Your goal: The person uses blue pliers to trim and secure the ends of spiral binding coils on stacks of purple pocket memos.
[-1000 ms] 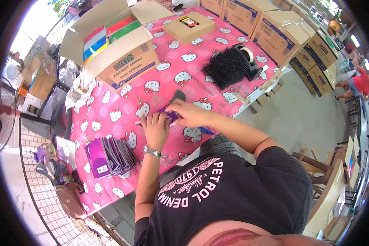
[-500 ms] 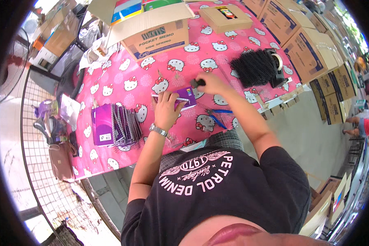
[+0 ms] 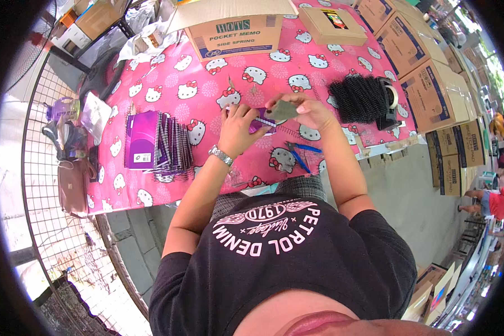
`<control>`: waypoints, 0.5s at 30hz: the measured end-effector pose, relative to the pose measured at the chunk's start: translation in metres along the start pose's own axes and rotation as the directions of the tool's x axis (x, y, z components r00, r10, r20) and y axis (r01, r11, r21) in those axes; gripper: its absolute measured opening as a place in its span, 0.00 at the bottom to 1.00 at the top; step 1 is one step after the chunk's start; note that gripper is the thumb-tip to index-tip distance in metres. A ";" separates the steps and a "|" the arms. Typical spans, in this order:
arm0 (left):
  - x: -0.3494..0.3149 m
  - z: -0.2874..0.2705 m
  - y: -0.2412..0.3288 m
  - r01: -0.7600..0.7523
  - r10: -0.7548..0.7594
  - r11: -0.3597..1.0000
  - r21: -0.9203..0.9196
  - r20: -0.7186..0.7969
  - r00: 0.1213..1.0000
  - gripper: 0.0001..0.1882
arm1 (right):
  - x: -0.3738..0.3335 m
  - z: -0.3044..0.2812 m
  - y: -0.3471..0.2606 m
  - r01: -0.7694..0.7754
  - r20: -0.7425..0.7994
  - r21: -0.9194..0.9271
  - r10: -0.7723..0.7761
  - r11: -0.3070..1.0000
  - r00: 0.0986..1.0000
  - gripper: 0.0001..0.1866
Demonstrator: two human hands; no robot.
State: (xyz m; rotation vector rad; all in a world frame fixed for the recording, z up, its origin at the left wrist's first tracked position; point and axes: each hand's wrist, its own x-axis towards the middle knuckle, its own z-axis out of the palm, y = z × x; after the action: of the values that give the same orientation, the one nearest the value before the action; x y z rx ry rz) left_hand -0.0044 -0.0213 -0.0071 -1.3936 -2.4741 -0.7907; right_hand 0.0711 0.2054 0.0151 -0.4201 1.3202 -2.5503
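Observation:
My left hand point(image 3: 239, 127), with a metal watch on its wrist, grips a small purple notebook point(image 3: 261, 116) lying on the pink tablecloth. Its fingers cover much of the notebook. Just to the right, my right hand point(image 3: 315, 113) pinches a grey-green flat piece point(image 3: 284, 110) over the notebook's right end. Whether that piece is joined to the notebook, I cannot tell. Blue-handled pliers point(image 3: 303, 154) lie spread on the cloth, nearer to me. A stack of purple spiral notebooks point(image 3: 141, 137) stands to the left, several of them leaning in a row.
An open carton point(image 3: 238, 42) stands at the far side, beside a closed brown box point(image 3: 335, 28). Black spiral coils point(image 3: 357, 99) are heaped by a tape dispenser point(image 3: 388, 106) on the right. Stacked cartons point(image 3: 425, 92) line the right edge. A brown bag point(image 3: 73, 187) hangs at the left.
My right hand has turned and its grey-green piece now shows a broad face instead of a small dark one. My left hand stays on the notebook. The whole view has shifted slightly.

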 end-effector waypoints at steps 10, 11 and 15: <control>0.001 -0.002 0.000 0.062 -0.061 0.994 -0.089 0.007 0.998 0.21 | 0.002 -0.011 0.008 -0.255 -0.295 -0.482 0.119 0.838 0.948 0.22; 0.002 -0.002 -0.002 0.084 -0.083 0.990 -0.116 0.020 0.996 0.21 | 0.003 -0.013 0.010 -0.198 -0.243 -0.413 0.102 0.889 0.965 0.23; 0.000 -0.003 -0.018 0.050 -0.061 0.984 -0.173 -0.056 0.997 0.20 | 0.014 -0.007 0.012 -0.207 -0.242 -0.412 0.113 0.887 0.964 0.23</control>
State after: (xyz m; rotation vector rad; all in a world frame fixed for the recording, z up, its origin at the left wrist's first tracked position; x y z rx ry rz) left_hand -0.0200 -0.0304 -0.0106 -1.3361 -2.4576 -1.0652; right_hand 0.0560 0.1995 0.0038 -0.1038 1.9265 -2.1995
